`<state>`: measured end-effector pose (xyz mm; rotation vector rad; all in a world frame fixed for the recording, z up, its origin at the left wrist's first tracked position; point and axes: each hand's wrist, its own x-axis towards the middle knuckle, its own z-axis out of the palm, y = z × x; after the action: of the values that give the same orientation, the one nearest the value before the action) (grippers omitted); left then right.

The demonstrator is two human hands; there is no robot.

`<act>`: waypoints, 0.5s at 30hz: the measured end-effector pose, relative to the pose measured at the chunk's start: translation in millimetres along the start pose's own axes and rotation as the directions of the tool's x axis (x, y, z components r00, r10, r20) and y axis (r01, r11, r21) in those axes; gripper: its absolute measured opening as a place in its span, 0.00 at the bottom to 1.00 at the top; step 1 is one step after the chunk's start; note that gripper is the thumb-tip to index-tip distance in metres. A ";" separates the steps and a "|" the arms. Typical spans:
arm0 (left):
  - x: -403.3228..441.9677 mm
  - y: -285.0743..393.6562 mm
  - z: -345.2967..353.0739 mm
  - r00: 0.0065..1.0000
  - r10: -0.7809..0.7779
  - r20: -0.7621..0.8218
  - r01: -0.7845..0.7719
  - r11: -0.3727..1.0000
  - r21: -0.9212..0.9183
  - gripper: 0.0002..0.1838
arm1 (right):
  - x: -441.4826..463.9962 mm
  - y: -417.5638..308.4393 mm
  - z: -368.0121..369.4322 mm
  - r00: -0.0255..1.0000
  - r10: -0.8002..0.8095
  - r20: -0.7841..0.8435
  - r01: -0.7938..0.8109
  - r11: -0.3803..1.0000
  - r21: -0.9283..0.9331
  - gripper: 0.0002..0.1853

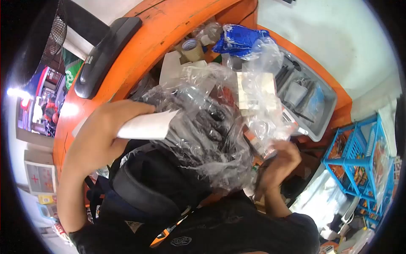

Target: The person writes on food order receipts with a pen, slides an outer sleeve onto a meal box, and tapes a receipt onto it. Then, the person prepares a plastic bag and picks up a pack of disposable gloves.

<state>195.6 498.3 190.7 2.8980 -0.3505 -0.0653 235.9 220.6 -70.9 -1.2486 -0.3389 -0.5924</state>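
My left hand (112,122) is closed on a white sheet of paper (148,126), which sticks out between thumb and fingers. Beside that paper spreads a large heap of crumpled clear plastic bags (207,127) with dark items showing through. On the far side of the heap, my right hand (284,160) is bent at the wrist near a white and orange box (258,142) partly under clear plastic. Its fingers are blurred, so whether they grip anything is unclear. A black bag (156,178) lies close to my body, below the paper.
An orange counter (169,29) curves round the workspace. On it are a tape roll (191,46), blue plastic packets (241,40) and a cream box (256,91). A grey tray (325,110) holds bagged items. Blue baskets (355,148) stand at right, a black armrest-shaped object (105,55) at upper left.
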 end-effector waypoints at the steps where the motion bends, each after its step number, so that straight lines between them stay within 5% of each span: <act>1: -9.0 9.2 -2.1 1.000 0.006 -0.021 -0.006 1.000 -0.004 0.29 | 0.2 5.8 -20.5 0.986 0.048 -0.159 -0.063 0.994 -0.092 0.22; 2: -17.2 16.8 -4.9 0.999 0.009 -0.046 -0.010 1.000 -0.011 0.29 | 7.6 3.3 -29.5 0.975 0.058 -0.215 -0.095 0.982 -0.165 0.20; 5: -27.2 46.7 -6.3 0.997 -0.051 0.061 0.041 0.987 0.155 0.28 | 25.4 14.1 -30.2 0.993 0.003 0.114 0.050 0.889 -0.454 0.24; 8: -14.2 59.6 5.0 0.990 0.064 0.125 -0.084 0.983 0.162 0.31 | 82.8 -6.9 36.5 0.932 -0.092 0.352 0.299 0.742 -0.600 0.34; 12: 26.6 44.9 43.4 0.959 0.263 0.105 -0.273 0.957 0.098 0.37 | 113.6 45.4 65.6 0.839 -0.034 0.543 0.473 0.539 -0.697 0.30; 13: 35.5 36.2 57.8 0.945 0.318 0.072 -0.326 0.934 0.145 0.39 | 117.6 72.8 64.3 0.871 0.140 0.471 0.263 0.676 -0.689 0.24; 14: 43.5 33.2 63.8 0.969 0.198 0.149 -0.219 0.965 0.144 0.41 | 122.1 95.3 56.0 0.855 0.321 0.408 0.028 0.756 -0.654 0.18; 15: 51.9 31.0 68.0 0.972 0.076 0.224 -0.112 0.982 0.151 0.42 | 127.5 103.1 44.5 0.916 0.197 0.349 0.033 0.831 -0.555 0.14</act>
<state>234.0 442.1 130.5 3.0362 -0.5554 -0.3573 402.6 253.4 -68.8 -1.9497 -0.4639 -0.3622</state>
